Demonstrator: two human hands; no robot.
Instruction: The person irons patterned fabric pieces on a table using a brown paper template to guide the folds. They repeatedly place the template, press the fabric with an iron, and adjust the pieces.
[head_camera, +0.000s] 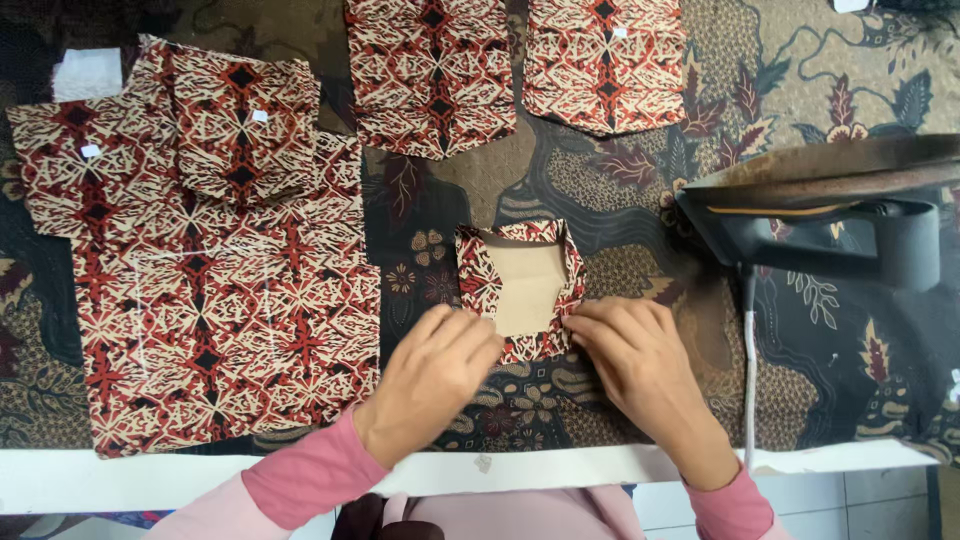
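Both hands work at the near edge of the table, sleeves pink. The left hand (432, 372) lies palm down with fingers bent, their tips pressing the lower left edge of a small pocket piece (521, 288); it pinches or presses the folded hem rather than enclosing anything. The right hand (633, 362) is likewise loosely curled, fingertips set on the lower right edge of the same piece, not clenched. The pocket piece is red, black and cream patterned cloth wrapped around a tan card template, its edges folded inward over the card. It lies flat between the two hands, just beyond them, near the middle of the table; its long axis runs away from the person, the pointed lower end towards the hands. To the left lies a large cut panel (220, 300) of the same cloth with a smaller piece (245, 125) on top. To the right a dark iron (840, 215) stands tilted on its heel, its cord hanging down. Farther off, two more pocket-shaped pieces (432, 70) (605, 62) lie side by side. The table cover (820, 370) is dark floral batik; pale floor tiles show below the white table edge.
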